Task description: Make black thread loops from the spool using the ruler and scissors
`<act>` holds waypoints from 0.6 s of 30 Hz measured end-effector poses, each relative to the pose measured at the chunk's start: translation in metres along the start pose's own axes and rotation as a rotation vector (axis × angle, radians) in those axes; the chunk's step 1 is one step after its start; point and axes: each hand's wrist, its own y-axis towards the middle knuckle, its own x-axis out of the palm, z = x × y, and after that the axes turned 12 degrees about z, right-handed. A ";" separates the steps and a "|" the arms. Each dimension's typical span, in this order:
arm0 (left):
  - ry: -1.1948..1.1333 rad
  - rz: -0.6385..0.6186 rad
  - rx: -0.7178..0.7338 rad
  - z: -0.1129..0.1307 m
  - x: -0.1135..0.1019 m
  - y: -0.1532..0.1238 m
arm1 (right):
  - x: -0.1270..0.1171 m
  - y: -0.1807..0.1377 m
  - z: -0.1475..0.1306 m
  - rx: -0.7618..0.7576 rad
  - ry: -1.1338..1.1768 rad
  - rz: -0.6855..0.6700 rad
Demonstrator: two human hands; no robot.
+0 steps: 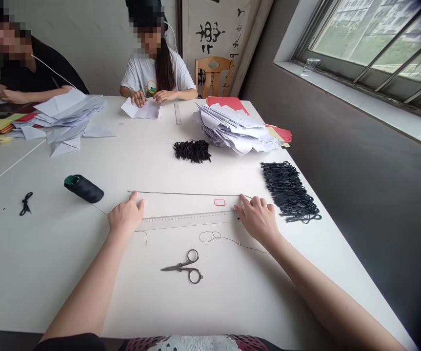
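A thin dark cord [184, 193] is laid straight above a clear plastic ruler [188, 221] on a white table [30, 273], with the fingers [256, 201] of the right hand [257, 219] spread near its right end and the left hand [125, 214] spread near its left end; no pinch on the cord can be made out. The cord could be dragged out of line or the ruler shifted if pressure is uneven, and the loose strand [225, 239] beside the scissors [187, 267] could be snagged.

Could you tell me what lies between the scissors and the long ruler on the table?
In the head view, a looped, thin dark thread lies between the scissors and the ruler.
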 end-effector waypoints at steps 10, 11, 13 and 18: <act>0.027 0.142 0.087 0.024 0.013 0.031 | 0.021 0.050 0.000 0.109 0.042 0.076; 0.027 0.153 0.087 0.025 0.015 0.033 | 0.024 0.051 -0.001 0.113 0.044 0.084; 0.024 0.170 0.083 0.026 0.018 0.035 | 0.026 0.055 -0.003 0.119 0.050 0.093; 0.001 0.205 0.059 0.025 0.022 0.034 | -0.006 0.059 0.013 0.126 0.116 0.171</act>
